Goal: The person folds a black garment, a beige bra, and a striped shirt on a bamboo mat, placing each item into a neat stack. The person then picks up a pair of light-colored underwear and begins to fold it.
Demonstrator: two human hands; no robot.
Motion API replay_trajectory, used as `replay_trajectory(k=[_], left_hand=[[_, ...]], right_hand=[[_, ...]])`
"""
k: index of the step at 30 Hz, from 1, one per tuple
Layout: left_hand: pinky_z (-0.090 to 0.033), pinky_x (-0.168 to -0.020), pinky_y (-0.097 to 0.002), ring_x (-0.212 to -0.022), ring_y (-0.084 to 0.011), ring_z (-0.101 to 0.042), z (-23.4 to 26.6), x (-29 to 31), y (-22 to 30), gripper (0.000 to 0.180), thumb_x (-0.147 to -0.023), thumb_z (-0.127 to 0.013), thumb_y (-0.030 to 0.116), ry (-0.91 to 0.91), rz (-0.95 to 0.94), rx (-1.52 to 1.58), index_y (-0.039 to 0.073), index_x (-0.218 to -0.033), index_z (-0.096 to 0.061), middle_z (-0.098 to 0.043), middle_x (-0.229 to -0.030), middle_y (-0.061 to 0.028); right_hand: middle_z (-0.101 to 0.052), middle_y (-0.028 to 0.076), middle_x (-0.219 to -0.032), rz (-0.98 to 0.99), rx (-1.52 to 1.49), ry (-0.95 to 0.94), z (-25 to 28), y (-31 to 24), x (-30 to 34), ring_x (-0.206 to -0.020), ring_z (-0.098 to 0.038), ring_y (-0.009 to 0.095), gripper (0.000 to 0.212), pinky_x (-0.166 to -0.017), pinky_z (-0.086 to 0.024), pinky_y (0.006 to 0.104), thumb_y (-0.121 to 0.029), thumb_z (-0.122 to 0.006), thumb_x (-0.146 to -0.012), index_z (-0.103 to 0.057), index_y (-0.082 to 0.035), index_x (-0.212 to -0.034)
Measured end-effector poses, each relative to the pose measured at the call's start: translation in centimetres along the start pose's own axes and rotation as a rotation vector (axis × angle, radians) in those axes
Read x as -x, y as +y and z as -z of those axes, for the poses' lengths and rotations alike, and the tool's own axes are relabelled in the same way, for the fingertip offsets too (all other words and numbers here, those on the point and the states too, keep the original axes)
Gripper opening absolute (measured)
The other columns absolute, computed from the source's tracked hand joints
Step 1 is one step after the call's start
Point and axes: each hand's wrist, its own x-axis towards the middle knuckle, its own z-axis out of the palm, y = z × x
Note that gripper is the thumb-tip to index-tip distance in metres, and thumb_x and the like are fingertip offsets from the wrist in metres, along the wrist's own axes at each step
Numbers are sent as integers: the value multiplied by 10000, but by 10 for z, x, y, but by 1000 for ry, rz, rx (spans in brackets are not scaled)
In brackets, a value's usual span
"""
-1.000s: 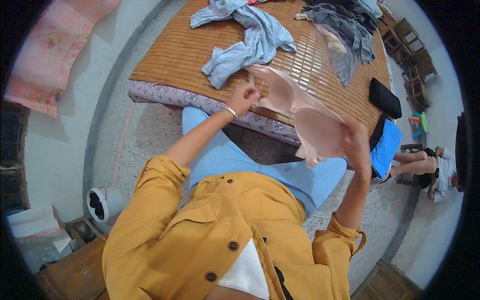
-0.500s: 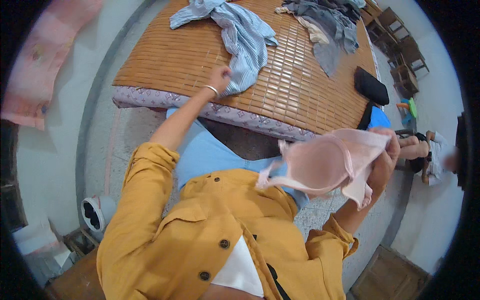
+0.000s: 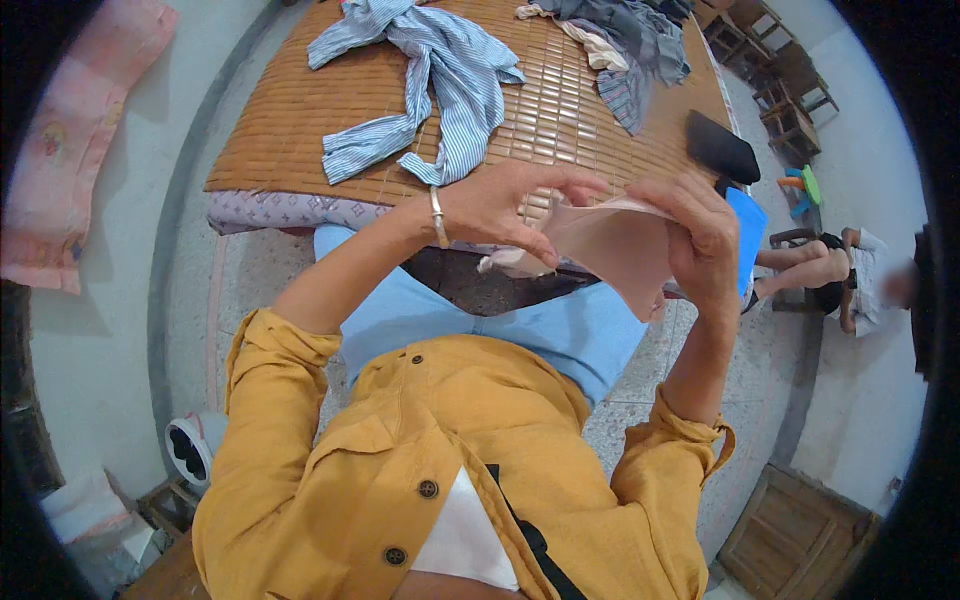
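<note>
A pale pink bra (image 3: 618, 252) is held up in front of my lap, just off the near edge of the bed. My right hand (image 3: 698, 232) grips its right side, fingers over the top edge. Reaching in from the left, my left hand (image 3: 495, 208) has thumb and fingers spread apart around the bra's left end; whether the fingertips touch the fabric is unclear. Beyond it, a blue-and-white striped shirt (image 3: 458, 95) lies rumpled on the brown bamboo mat (image 3: 265, 135), one sleeve stretched toward the left.
Grey and cream clothes (image 3: 640, 60) lie heaped at the bed's far right. A black pouch (image 3: 722, 147) and a blue flat item (image 3: 745, 235) sit along its right edge. Wooden stools (image 3: 785, 105) stand beyond. Another person (image 3: 858, 275) sits at the right.
My left hand has let go of the striped shirt and come across to the bra. My right hand has brought the bra left and upward, turning it. The shirt's sleeve now lies spread out.
</note>
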Motion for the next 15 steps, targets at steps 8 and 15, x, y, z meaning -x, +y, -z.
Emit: replay_trajectory(k=[8, 15], left_hand=[[-454, -573, -332, -591, -246, -562, 2, 5, -1, 281, -780, -630, 284, 38, 308, -461, 56, -943, -653, -611, -673, -134], [-420, -545, -216, -682, -33, -482, 10, 14, -30, 197, -912, -448, 87, 508, 276, -175, 4, -950, -624, -601, -765, 25]], right_hand=[[-648, 70, -849, 274, 356, 197, -3, -14, -7, -648, -547, 204, 272, -542, -450, 292, -58, -662, -614, -637, -40, -885], [-630, 67, -958, 240, 344, 251, -44, -11, 11, -665, -565, 197, 327, -557, -464, 304, -71, -620, -637, -641, -71, -964]])
